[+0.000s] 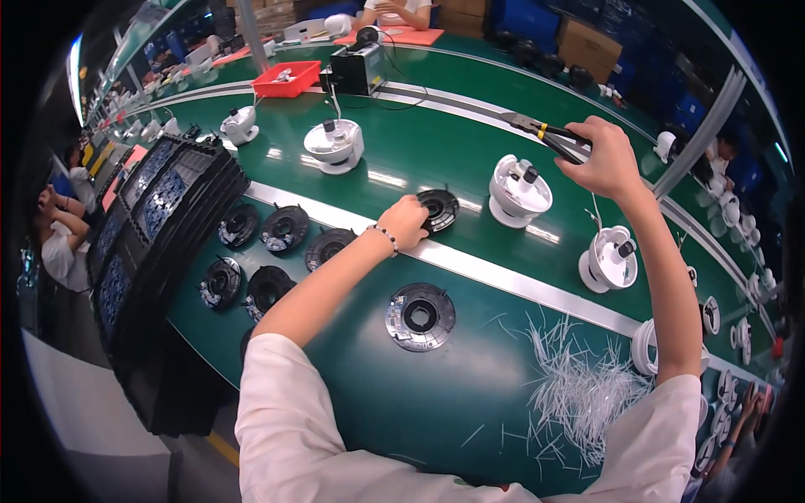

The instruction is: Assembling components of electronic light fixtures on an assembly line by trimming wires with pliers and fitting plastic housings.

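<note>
My left hand, with a beaded bracelet at its wrist, grips the edge of a round black part over the far side of the white rail. Raised at the upper right, my right hand is closed round the black-and-yellow handles of a pair of pliers, whose jaws point left. Between the hands stands a white bowl-shaped housing with a black knob-like piece inside. A similar white housing is below my right hand. One round black-and-silver part lies on the green table in front of me.
Several round black parts lie left of my forearm, beside a stack of black trays. White plastic strips are heaped at the right. Farther back are another white housing, a red bin and a box-shaped device.
</note>
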A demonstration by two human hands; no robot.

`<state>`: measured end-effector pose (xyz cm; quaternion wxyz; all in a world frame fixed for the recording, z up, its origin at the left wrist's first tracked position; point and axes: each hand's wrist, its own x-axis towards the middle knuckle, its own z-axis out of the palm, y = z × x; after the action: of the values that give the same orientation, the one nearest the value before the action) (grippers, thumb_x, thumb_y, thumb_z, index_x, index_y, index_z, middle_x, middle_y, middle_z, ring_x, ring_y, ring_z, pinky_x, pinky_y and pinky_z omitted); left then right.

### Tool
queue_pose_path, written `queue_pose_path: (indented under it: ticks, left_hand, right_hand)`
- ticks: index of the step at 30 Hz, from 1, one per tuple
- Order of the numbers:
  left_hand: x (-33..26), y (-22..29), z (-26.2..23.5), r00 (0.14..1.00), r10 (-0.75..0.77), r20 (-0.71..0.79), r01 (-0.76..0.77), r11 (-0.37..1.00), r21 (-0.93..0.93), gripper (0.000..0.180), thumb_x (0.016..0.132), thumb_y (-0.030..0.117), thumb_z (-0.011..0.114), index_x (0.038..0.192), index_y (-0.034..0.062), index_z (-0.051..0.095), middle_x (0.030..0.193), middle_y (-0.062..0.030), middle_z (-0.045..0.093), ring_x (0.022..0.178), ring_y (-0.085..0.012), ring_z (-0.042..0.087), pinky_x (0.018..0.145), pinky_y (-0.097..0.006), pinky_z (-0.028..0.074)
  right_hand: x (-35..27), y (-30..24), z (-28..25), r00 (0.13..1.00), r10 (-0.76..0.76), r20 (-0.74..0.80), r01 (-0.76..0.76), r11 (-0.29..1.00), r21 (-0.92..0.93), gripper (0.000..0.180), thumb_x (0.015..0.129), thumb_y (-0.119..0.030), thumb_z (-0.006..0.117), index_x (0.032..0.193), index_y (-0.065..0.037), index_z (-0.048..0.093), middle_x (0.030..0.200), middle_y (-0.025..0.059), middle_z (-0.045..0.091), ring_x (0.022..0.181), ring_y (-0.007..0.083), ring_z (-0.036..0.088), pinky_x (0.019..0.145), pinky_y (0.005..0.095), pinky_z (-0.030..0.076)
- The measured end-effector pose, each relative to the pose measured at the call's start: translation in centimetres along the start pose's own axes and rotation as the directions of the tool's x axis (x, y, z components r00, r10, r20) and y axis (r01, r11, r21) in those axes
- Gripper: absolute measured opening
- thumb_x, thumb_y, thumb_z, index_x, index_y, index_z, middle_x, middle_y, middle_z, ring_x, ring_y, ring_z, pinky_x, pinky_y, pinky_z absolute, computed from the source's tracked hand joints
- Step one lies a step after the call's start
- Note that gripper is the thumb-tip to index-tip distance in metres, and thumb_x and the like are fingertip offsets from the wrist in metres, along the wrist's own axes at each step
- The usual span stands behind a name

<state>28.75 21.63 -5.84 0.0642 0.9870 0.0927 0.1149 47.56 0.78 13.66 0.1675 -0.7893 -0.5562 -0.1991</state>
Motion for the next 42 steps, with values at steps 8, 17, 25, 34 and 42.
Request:
queue_pose_path:
  ticks: [8,17,25,34,42]
  left_hand:
    - [-8.1,2.8,-8.4,0.95,-0.016,0.313,0.012,1.0,0.015,0.034,0.058,0.033,0.072,0.065,0.0019,0.06,0.064,-0.0155,0.058,0.069,-0.0312,0.058,0.066,-0.038,0.047]
    - [-1.3,-9.7,-5.5,0.466,-0.711,0.527,0.649,-0.13,-0.75,0.081,0.075,0.062,0.043,0.112,-0.009,0.04,0.093,-0.0223,0.058,0.069,-0.0268,0.061,0.052,-0.027,0.049]
    - [3.9,-13.5,0.0,0.479,-0.824,0.302,-0.049,-0.368,-0.928,0.041,0.084,0.026,0.033,0.112,-0.0029,0.039,0.096,-0.0215,0.052,0.075,-0.0274,0.058,0.059,-0.033,0.052]
    - [0.5,0.9,-7.4,0.852,-0.468,0.234,0.107,-0.283,-0.953,0.04,0.076,-0.005,0.029,0.115,-0.0119,0.03,0.109,-0.0258,0.045,0.092,-0.036,0.054,0.076,-0.036,0.051]
    - [-2.8,11.0,-10.5,0.937,-0.23,0.264,0.232,-0.158,-0.96,0.044,0.075,-0.004,0.026,0.119,-0.0052,0.027,0.112,-0.0218,0.044,0.092,-0.032,0.055,0.079,-0.035,0.051]
  right_hand:
    - [0.4,-1.3,-0.1,1.0,-0.012,0.016,0.011,1.0,0.026,0.037,0.055,-0.019,0.066,0.088,-0.004,0.064,0.074,0.011,0.054,0.071,0.0265,0.054,0.061,0.0344,0.043]
    - [0.6,-2.9,-0.3,0.998,-0.068,-0.01,0.069,0.996,0.055,0.038,0.053,-0.017,0.065,0.088,-0.002,0.063,0.075,0.0116,0.054,0.07,0.0267,0.053,0.062,0.0339,0.043]
    - [-0.9,-2.4,-3.0,0.999,-0.044,0.007,0.044,0.999,-0.008,0.039,0.052,-0.02,0.065,0.086,-0.002,0.063,0.072,0.0116,0.053,0.069,0.0269,0.053,0.062,0.0342,0.043]
    - [-4.3,-2.6,-1.2,0.93,-0.296,-0.219,0.29,0.955,-0.058,0.037,0.051,-0.015,0.067,0.084,-0.003,0.056,0.078,0.01,0.05,0.073,0.026,0.053,0.063,0.035,0.045]
    - [-6.9,-2.8,-1.4,0.952,-0.251,-0.176,0.196,0.94,-0.281,0.039,0.051,-0.014,0.067,0.087,-0.002,0.056,0.079,0.0097,0.05,0.072,0.0238,0.05,0.064,0.0333,0.041]
